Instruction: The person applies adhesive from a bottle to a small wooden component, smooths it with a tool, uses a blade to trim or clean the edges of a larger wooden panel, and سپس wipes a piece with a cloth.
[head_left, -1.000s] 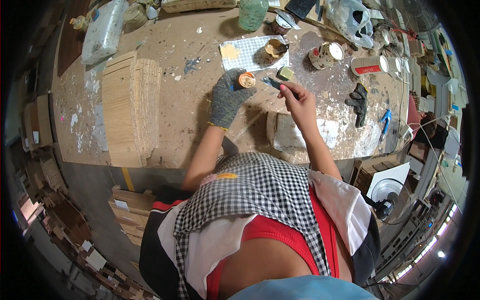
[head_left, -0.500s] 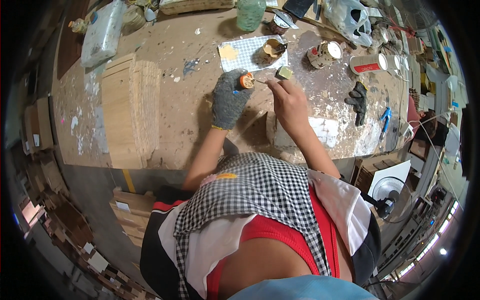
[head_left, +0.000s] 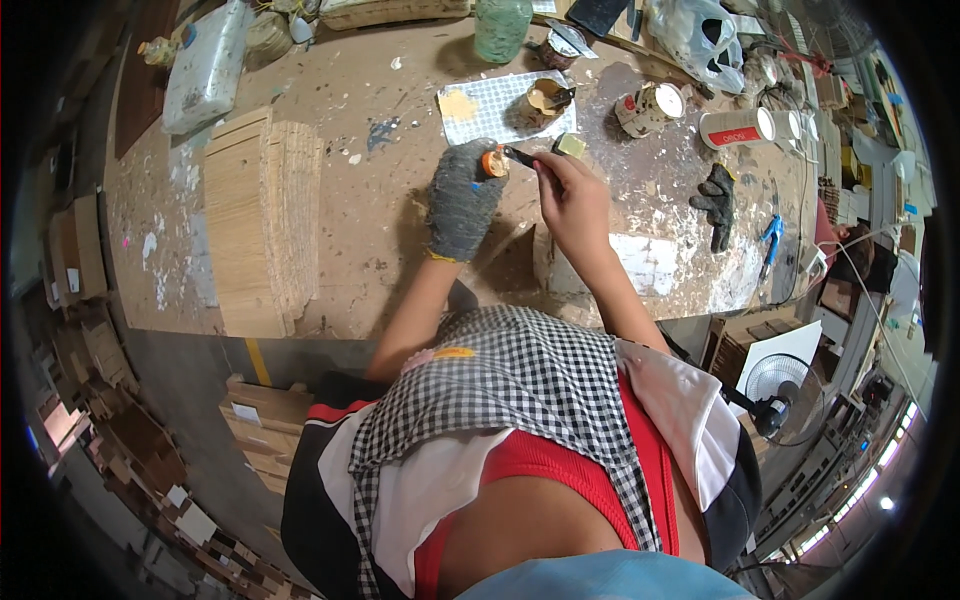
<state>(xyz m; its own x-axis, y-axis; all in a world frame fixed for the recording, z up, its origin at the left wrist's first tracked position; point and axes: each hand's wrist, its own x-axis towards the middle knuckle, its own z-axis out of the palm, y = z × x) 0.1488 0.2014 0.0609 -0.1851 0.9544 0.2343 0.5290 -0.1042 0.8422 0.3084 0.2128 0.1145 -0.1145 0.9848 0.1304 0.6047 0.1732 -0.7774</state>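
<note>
My left hand [head_left: 462, 205], in a grey work glove, is closed around a small orange cap [head_left: 491, 164] with tan paste in it. Bare and pinching, my right hand [head_left: 577, 205] holds a small dark-bladed spatula [head_left: 520, 157], its tip at the cap's rim. Just beyond my right fingers is a small greenish block [head_left: 570, 145]. Farther off, a paper cup [head_left: 541, 112] smeared with tan paste, a dark tool standing in it, rests on a patterned sheet [head_left: 473, 125] that bears a dab of the same paste.
Stacked wooden boards [head_left: 250, 230] lie on the left of the stained worktable [head_left: 370, 200]. To the right are a patterned cup [head_left: 650, 108], a lying red-and-white cup [head_left: 736, 128], a dark glove [head_left: 716, 205] and a blue tool [head_left: 771, 243]. A green jar [head_left: 502, 30] stands at the back.
The spatula has turned in my right fingers, so its dark blade shows more broadly at the cap. My right hand has shifted slightly; my left still holds the cap.
</note>
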